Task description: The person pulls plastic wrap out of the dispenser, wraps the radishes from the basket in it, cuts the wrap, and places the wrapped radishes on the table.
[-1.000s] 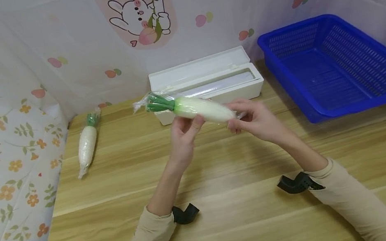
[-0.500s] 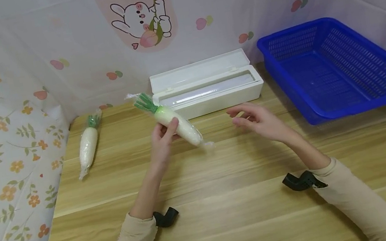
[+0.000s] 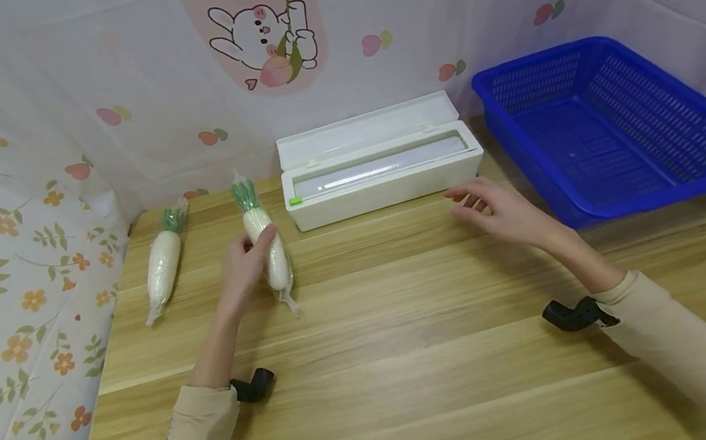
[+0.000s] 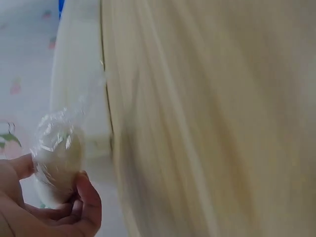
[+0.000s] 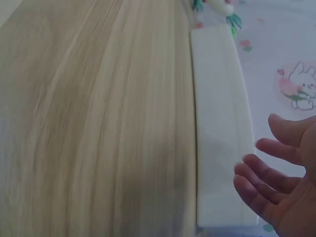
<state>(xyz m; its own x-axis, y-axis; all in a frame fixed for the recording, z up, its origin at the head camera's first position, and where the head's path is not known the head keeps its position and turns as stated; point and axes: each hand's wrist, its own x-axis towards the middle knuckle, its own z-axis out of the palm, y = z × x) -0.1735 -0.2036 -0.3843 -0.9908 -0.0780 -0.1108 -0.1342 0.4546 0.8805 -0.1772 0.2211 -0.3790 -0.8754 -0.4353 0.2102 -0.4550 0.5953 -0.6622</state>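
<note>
A white radish (image 3: 278, 265) with green stalks, wrapped in clear film, is gripped by my left hand (image 3: 242, 268) left of the white box. Its film-covered tip (image 4: 61, 143) shows between thumb and fingers in the left wrist view. Another wrapped radish (image 3: 164, 267) lies on the table farther left. My right hand (image 3: 498, 210) holds nothing; its fingers bend loosely near the right end of the box. In the right wrist view this hand (image 5: 289, 173) appears beside the box's front. The box (image 3: 390, 194) is a cling film dispenser with its lid up and a film roll (image 3: 379, 168) inside.
A blue plastic basket (image 3: 570, 206) stands at the right, behind my right hand. Wood-grain table (image 3: 382, 368) stretches in front of the box. A patterned curtain (image 3: 160, 74) hangs behind and along the left side. A green slider (image 3: 295, 200) sits at the box's left end.
Both hands held the wrapped radish at first. My right hand let go and drew slightly right. My left hand carried the radish left and turned it more upright in view, near the other radish.
</note>
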